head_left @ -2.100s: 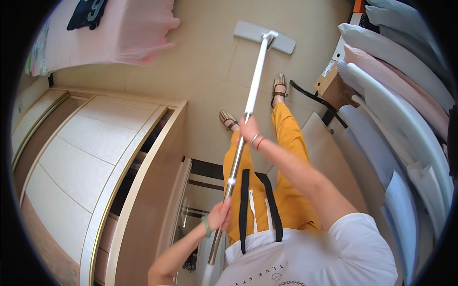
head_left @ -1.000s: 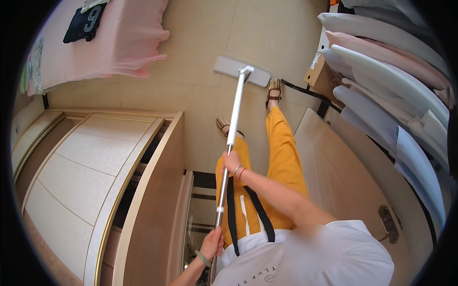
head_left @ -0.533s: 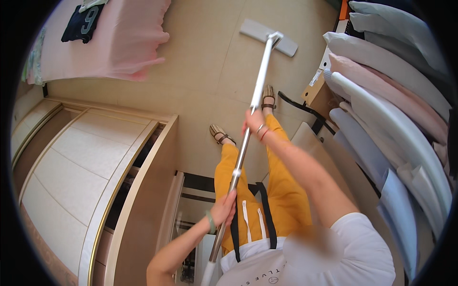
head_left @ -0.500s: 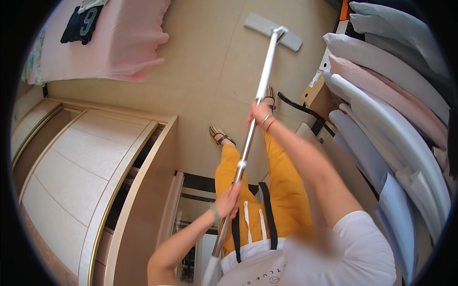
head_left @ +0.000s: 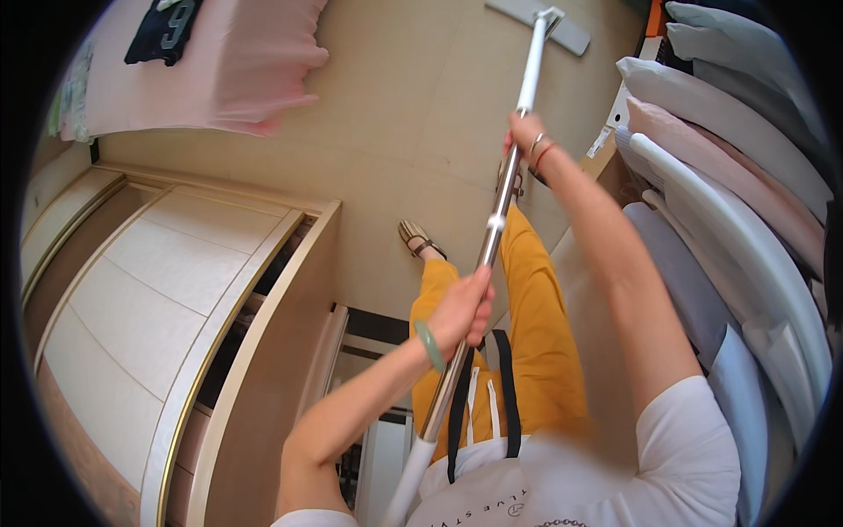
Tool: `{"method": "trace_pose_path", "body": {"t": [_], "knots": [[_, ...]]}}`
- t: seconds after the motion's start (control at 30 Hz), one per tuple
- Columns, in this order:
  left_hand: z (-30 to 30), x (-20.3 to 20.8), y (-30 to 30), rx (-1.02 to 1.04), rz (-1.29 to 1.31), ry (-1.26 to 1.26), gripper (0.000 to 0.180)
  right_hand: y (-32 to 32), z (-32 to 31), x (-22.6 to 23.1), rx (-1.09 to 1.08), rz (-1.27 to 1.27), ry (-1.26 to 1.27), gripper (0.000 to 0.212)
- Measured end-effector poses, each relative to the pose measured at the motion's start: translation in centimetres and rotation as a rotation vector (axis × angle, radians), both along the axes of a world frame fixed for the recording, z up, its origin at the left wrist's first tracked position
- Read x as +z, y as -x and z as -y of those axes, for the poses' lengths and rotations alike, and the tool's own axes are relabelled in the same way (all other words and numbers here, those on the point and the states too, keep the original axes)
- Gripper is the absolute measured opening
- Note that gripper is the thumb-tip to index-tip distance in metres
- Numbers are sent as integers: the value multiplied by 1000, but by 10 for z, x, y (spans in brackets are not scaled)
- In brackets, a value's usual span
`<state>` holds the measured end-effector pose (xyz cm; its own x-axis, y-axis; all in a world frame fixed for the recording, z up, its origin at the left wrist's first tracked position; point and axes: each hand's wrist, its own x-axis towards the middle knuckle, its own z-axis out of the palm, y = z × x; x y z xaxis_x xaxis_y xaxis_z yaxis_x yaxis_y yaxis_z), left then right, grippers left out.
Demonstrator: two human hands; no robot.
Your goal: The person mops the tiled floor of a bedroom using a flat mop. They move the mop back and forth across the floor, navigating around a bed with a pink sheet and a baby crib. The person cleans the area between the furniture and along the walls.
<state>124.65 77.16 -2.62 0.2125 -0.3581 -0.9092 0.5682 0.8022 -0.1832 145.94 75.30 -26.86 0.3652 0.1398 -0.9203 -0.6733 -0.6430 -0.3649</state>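
A flat mop (head_left: 507, 186) with a metal and white pole slants from my lower body up toward the far floor. Its pale rectangular head (head_left: 562, 33) lies on the floor at the top of the view. My right hand (head_left: 527, 136), with a bangle and a red band at the wrist, wraps round the upper part of the pole. Lower down, my left hand (head_left: 463, 309) grips the same pole, a green bangle on that wrist. The white end of the pole passes beside my left hip.
At left stands a cream wardrobe (head_left: 167, 290) with a partly open sliding door. Beyond it is a bed with a pink cover (head_left: 255, 70) and a dark garment (head_left: 162, 33) on it. Hanging clothes (head_left: 729, 220) line the right side. My shoes (head_left: 420, 240) stand on the tiled floor (head_left: 395, 114).
Both my hands have pushed the mop forward and slightly right. The mop head has slid farther away across the floor, and my left hand has risen from my waist.
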Motion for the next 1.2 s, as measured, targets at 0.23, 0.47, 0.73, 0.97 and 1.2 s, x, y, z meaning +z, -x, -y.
{"method": "trace_pose_path", "body": {"t": [0.23,0.47,0.73,0.97,1.2], "knots": [[50,70,187,24,-229,53,38,226,35,60,-30,-119,25,21],[86,153,351,27,-430,141,39,438,83,120,-67,-438,187,18],[93,142,383,23,-368,191,40,460,90,118,23,-452,125,20],[46,38,300,-29,-170,30,42,323,26,46,153,-190,-111,19],[18,-29,198,79,4,-49,41,197,-32,-10,104,-66,3,14]]}}
